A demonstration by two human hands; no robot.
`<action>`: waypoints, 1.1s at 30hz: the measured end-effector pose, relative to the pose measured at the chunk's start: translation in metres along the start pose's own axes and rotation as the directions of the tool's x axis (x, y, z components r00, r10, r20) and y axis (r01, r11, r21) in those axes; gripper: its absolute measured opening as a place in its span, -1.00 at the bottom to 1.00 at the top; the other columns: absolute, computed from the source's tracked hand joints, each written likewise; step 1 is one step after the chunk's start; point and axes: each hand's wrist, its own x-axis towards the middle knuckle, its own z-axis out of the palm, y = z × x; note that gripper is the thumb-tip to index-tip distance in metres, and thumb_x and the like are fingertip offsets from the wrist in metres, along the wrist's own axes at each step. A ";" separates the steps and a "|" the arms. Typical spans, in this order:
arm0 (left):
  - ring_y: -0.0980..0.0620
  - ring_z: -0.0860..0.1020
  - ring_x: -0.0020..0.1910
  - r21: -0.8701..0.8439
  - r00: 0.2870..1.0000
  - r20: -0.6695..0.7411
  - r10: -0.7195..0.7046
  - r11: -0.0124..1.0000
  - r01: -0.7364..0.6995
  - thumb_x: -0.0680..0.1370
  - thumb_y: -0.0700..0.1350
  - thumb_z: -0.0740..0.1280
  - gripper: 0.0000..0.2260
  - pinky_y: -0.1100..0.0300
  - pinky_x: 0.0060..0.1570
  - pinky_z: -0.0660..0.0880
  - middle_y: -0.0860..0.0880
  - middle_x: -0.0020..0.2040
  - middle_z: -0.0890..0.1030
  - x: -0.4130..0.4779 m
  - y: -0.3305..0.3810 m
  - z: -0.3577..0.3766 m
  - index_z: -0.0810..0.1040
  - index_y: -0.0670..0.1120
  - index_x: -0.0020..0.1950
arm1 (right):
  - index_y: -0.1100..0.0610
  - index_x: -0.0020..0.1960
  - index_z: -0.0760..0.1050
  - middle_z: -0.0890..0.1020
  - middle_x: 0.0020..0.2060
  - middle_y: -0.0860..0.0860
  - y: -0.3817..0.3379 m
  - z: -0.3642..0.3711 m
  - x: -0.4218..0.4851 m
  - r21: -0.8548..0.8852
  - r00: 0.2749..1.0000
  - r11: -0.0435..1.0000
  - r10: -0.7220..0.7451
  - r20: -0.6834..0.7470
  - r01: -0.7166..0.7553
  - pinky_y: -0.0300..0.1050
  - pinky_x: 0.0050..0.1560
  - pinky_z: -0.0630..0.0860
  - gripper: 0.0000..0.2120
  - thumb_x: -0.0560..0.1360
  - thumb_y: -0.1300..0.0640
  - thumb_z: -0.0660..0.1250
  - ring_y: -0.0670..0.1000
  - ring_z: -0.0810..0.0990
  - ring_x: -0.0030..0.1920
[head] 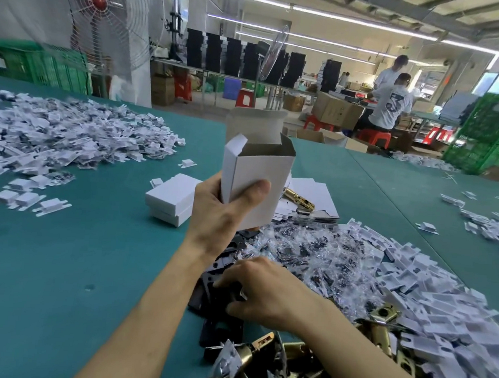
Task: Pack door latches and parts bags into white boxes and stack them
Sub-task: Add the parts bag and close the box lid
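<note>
Probably light and easily crushed, the open white box (261,166) sits pinched low in the left hand (226,213), while the right hand (265,295) curls among black plates (203,298), grip unclear.

A teal-covered table (62,265) fills the foreground. Behind it on the left stands a large wire-caged fan (107,13) with a red hub, beside green plastic crates (57,69). Farther back, stacks of black boxes (233,57) line a long bench, with red stools (245,98) nearby. On the right, two people in white shirts (390,104) work near brown cardboard boxes (337,111).
</note>
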 end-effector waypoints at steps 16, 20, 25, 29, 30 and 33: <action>-0.05 0.65 -0.19 -0.039 0.997 0.033 -0.065 0.997 0.066 0.33 0.13 0.49 -0.79 -0.18 -0.36 0.64 0.00 -0.19 0.67 -0.002 0.000 -0.002 0.71 0.08 -0.10 | -0.06 -0.09 0.56 0.51 0.09 -0.13 0.009 0.001 0.008 0.217 0.993 0.976 0.004 0.118 -0.030 -0.12 0.09 0.45 -0.72 0.30 -0.07 0.59 -0.07 0.44 0.14; -0.05 0.65 -0.21 -0.033 0.997 0.030 -0.070 0.997 0.071 0.32 0.13 0.50 -0.77 -0.18 -0.36 0.64 -0.01 -0.20 0.68 -0.003 0.001 -0.001 0.71 0.07 -0.11 | -0.06 -0.12 0.53 0.55 0.01 -0.12 0.005 -0.001 0.009 0.157 0.992 0.988 -0.024 0.121 0.005 -0.05 0.03 0.46 -0.79 0.38 -0.06 0.53 -0.06 0.47 0.07; -0.04 0.65 -0.26 -0.027 0.996 0.016 -0.092 0.995 0.092 0.28 0.14 0.51 -0.74 -0.14 -0.39 0.64 -0.02 -0.23 0.67 -0.003 0.003 0.001 0.70 0.04 -0.13 | -0.03 -0.01 0.47 0.50 0.04 -0.12 -0.002 -0.002 0.012 0.103 0.989 0.992 -0.085 0.125 0.072 -0.06 -0.01 0.44 -0.72 0.38 -0.01 0.53 -0.04 0.46 0.10; 0.02 0.65 -0.27 -0.014 0.996 0.026 -0.082 0.996 0.082 0.28 0.15 0.50 -0.76 -0.02 -0.41 0.62 0.01 -0.24 0.67 -0.003 0.004 0.001 0.71 0.07 -0.14 | -0.02 0.01 0.53 0.43 -0.17 -0.18 -0.004 0.000 0.011 0.062 0.995 0.996 -0.068 0.067 0.063 -0.23 -0.28 0.34 -0.73 0.39 -0.01 0.53 -0.07 0.44 -0.11; 0.03 0.65 -0.27 -0.012 0.996 0.027 -0.080 0.997 0.080 0.28 0.15 0.50 -0.76 0.04 -0.41 0.60 0.01 -0.24 0.67 -0.003 0.004 0.001 0.71 0.07 -0.14 | -0.02 0.01 0.54 0.40 -0.22 -0.22 -0.004 -0.001 0.009 0.068 0.996 0.996 -0.061 0.064 0.056 -0.30 -0.30 0.30 -0.73 0.38 -0.02 0.53 -0.09 0.42 -0.13; 0.07 0.64 -0.28 -0.016 0.997 0.023 -0.072 0.997 0.073 0.27 0.14 0.50 -0.78 0.12 -0.42 0.58 0.02 -0.25 0.67 -0.003 0.003 0.001 0.71 0.07 -0.18 | 0.00 0.01 0.56 0.40 -0.26 -0.24 0.001 -0.004 0.006 0.120 0.998 0.992 -0.047 0.045 0.042 -0.39 -0.31 0.29 -0.72 0.38 -0.03 0.54 -0.18 0.39 -0.19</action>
